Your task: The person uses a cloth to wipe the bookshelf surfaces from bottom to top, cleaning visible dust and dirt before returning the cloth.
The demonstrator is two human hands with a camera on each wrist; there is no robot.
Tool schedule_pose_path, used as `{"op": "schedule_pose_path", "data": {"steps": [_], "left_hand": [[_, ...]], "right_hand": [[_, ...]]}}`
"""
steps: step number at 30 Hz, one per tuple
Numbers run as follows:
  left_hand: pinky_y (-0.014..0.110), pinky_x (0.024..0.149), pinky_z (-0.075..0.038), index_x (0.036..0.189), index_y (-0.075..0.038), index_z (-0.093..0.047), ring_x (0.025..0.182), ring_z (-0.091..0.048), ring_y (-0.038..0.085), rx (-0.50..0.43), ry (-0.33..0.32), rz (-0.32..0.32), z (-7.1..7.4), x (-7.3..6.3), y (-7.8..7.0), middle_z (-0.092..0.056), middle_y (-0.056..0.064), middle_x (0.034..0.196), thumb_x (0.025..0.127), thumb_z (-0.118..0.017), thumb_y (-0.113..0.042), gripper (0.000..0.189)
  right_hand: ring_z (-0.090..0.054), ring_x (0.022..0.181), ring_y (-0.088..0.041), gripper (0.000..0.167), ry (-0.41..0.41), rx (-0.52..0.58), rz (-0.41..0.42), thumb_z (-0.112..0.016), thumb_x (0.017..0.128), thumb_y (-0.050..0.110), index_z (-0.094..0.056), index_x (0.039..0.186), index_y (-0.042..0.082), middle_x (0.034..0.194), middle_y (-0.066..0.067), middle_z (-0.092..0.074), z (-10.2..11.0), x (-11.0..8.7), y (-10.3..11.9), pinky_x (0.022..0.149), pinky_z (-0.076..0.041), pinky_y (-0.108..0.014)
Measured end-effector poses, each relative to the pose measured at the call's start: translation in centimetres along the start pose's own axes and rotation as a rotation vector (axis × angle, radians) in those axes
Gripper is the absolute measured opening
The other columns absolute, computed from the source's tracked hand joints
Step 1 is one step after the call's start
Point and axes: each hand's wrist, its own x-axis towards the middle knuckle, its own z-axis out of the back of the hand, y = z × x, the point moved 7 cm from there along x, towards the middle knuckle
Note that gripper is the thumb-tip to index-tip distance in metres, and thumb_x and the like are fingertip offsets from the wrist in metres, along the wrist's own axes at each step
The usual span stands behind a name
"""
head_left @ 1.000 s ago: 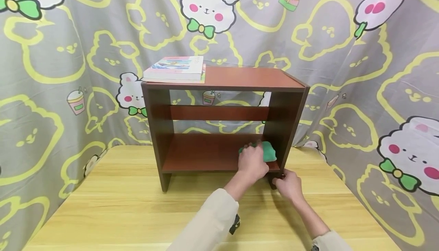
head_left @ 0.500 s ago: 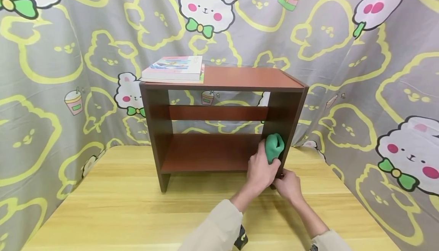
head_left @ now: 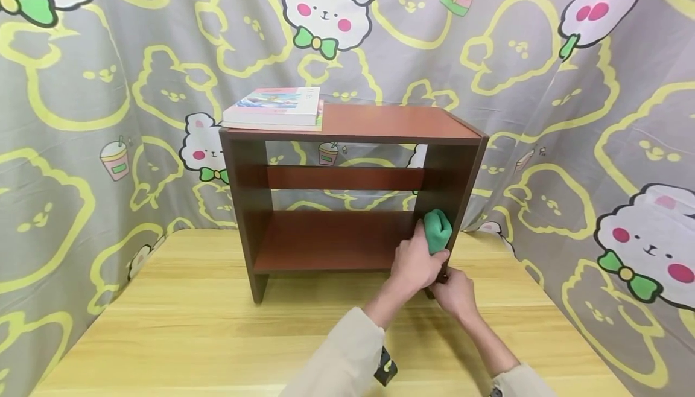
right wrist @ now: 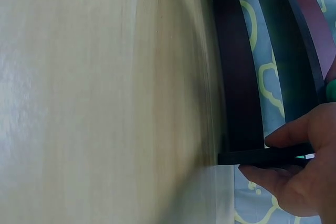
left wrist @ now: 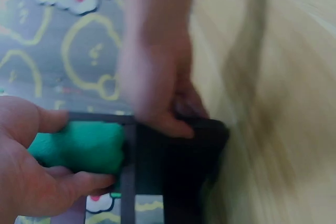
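Observation:
A folded green cloth (head_left: 437, 231) is in my left hand (head_left: 415, 262), held up against the front of the right side panel (head_left: 455, 204) of a small dark brown shelf. Seen from the left wrist, that thumb and fingers grip either side of the cloth (left wrist: 86, 148). Lower down, my right hand (head_left: 456, 294) pinches the foot of the same panel just above the table. The right wrist view has its thumb and fingers (right wrist: 286, 136) on opposite faces of the panel's edge (right wrist: 247, 157). Behind the left hand lies the lower shelf board (head_left: 320, 243).
Books (head_left: 277, 107) lie stacked on the left of the shelf's top board (head_left: 385, 120). The shelf stands on a wood-grain table (head_left: 190, 336). A grey patterned curtain (head_left: 179, 71) hangs behind and along both sides.
My left hand has moved from the lower shelf board rightward and slightly up to the side panel, the cloth now folded upright in its grip. The right hand stays at the panel's foot.

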Motion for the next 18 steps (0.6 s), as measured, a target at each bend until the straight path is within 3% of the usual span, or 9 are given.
{"op": "schedule_pose_path", "data": {"steps": [3,5,12,18], "left_hand": [[0.037,0.073,-0.056,0.131,-0.02,-0.057,0.094,-0.071,0.031,-0.005,0.009,0.002,0.4,0.6,0.3,-0.073,0.005,0.098,0.085,-0.08,-0.041,0.056],[0.037,0.073,-0.056,0.13,-0.019,-0.058,0.094,-0.072,0.03,-0.025,-0.013,-0.01,0.3,0.7,0.4,-0.074,0.005,0.098,0.084,-0.082,-0.04,0.057],[0.04,0.08,-0.058,0.156,-0.014,-0.035,0.101,-0.072,0.032,-0.15,-0.113,-0.016,-1.0,-0.1,0.7,-0.075,0.016,0.106,0.088,-0.078,-0.034,0.082],[0.04,0.082,-0.058,0.155,-0.012,-0.037,0.102,-0.073,0.031,-0.224,-0.144,0.01,-1.1,-0.4,0.5,-0.075,0.015,0.11,0.09,-0.077,-0.03,0.079]], "right_hand": [[-0.055,0.06,-0.02,0.006,0.016,0.0,-0.021,-0.065,0.08,0.009,-0.067,0.078,0.004,0.061,-0.001,-0.063,-0.2,0.0,0.1,0.055,-0.043,-0.033],[-0.055,0.059,-0.019,0.007,0.021,0.0,-0.026,-0.065,0.08,0.01,-0.068,0.079,0.003,0.061,-0.001,-0.064,-0.2,0.0,0.0,0.055,-0.043,-0.032],[-0.056,0.058,-0.016,0.012,0.008,0.003,-0.003,-0.062,0.085,0.011,-0.071,0.08,0.004,0.066,-0.004,-0.068,-0.2,0.2,-0.1,0.055,-0.043,-0.031],[-0.06,0.062,-0.015,0.02,0.01,0.018,0.005,-0.06,0.089,0.012,-0.075,0.093,0.001,0.076,-0.009,-0.074,-0.1,0.1,0.0,0.057,-0.046,-0.03]]}}
